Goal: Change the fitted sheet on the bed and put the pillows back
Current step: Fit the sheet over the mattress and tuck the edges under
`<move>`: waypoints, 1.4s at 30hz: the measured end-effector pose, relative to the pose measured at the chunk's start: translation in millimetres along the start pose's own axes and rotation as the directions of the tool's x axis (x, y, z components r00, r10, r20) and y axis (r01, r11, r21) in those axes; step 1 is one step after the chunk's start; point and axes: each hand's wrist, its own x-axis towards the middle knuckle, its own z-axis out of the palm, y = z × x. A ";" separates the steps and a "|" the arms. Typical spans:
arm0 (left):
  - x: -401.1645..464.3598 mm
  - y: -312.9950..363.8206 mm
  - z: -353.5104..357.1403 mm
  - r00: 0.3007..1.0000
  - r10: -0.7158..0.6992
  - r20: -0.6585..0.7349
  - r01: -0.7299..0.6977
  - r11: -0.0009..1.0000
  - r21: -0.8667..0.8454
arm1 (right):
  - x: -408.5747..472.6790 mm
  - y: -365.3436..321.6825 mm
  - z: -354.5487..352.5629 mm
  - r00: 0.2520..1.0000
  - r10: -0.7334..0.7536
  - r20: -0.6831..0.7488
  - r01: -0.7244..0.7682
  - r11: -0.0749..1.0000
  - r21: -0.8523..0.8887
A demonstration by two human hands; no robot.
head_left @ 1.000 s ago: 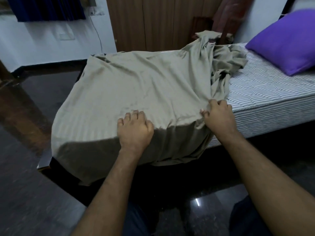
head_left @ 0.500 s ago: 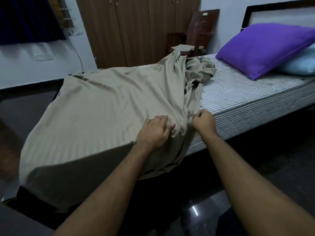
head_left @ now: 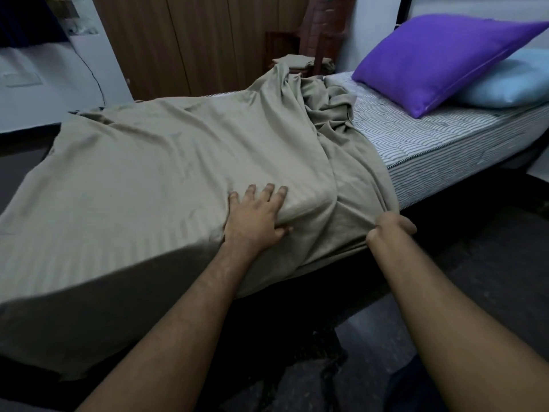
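Striped mattress (head_left: 421,135) on a dark bed frame, bare toward the headboard end, covered at the foot end. Olive fitted sheet (head_left: 166,162) spread over the foot half of the mattress, draped down the near side and over the near foot corner, bunched into a crumpled ridge across the middle where the covered part meets the bare stripes. Wooden wardrobe (head_left: 190,40) against the far wall, just behind the bed. Purple pillow (head_left: 439,58) propped at the head end, leaning on a pale blue pillow (head_left: 505,84) lying flat beside it on the mattress. Dark wooden chair (head_left: 323,28) past the far side of the bed, with a folded olive cloth (head_left: 292,61) on its seat, just behind the bunched ridge. Dark glossy floor (head_left: 481,278) under and in front of the bed.

Left hand (head_left: 252,215) flat on the sheet at the near top edge of the mattress, fingers spread and straight, thumb hooked over the edge against a fold, pressing the cloth down. Right hand (head_left: 392,228) lower, at the side of the mattress, turned under with fingers out of sight, gathering a bunch of the sheet's hanging edge; cloth drawn into taut folds toward the grip.
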 end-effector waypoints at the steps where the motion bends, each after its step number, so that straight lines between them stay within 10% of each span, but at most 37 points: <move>1: 0.2 -0.1 1.5 1.000 0.001 -0.003 -0.001 1.000 -0.004 | 0.5 -4.2 5.1 0.993 -0.021 -0.114 0.011 0.996 -0.083; 3: 1.6 0.4 3.1 1.000 -0.005 -0.010 0.005 1.000 -0.014 | -14.5 -11.4 16.4 0.940 -0.308 -0.145 0.217 0.870 -0.444; 6: -0.1 1.8 6.0 0.999 -0.003 -0.043 0.002 1.000 -0.022 | -39.7 -4.1 30.2 0.654 -0.730 0.198 0.652 0.411 -0.638; 11: -0.4 0.3 10.4 0.997 0.006 -0.074 -0.009 0.999 -0.051 | -53.1 12.2 47.9 0.225 -0.676 0.702 0.844 -0.224 -0.487; 18: -4.6 -1.9 -5.9 0.998 0.056 0.032 -0.044 0.950 -0.310 | -39.7 -8.1 44.8 0.218 -0.690 0.690 0.842 -0.224 -0.490; 21: -16.7 -18.6 -27.5 0.995 0.096 -0.019 -0.086 0.761 -0.643 | -28.1 -18.2 33.2 0.384 -0.710 0.590 0.694 -0.200 -0.692; 24: -34.8 -48.7 -36.2 0.989 -0.018 -0.150 -0.059 0.867 -0.494 | -22.0 -20.1 24.2 0.549 -0.702 0.454 0.502 -0.158 -0.851; 28: -52.3 -84.4 -22.5 0.979 -0.191 0.070 0.202 0.946 -0.254 | -63.6 -5.5 54.6 0.223 -0.705 0.673 0.616 -0.433 -0.658; 34: -61.6 -95.5 -17.0 0.967 -0.245 0.064 0.252 0.955 -0.159 | -116.1 31.2 99.0 -0.167 -0.471 0.866 0.909 -0.413 -0.049; 42: -112.7 -191.1 -23.9 0.879 -0.468 0.094 0.476 0.847 -0.236 | -156.3 54.6 138.6 -0.192 -0.298 0.935 0.947 -0.306 0.097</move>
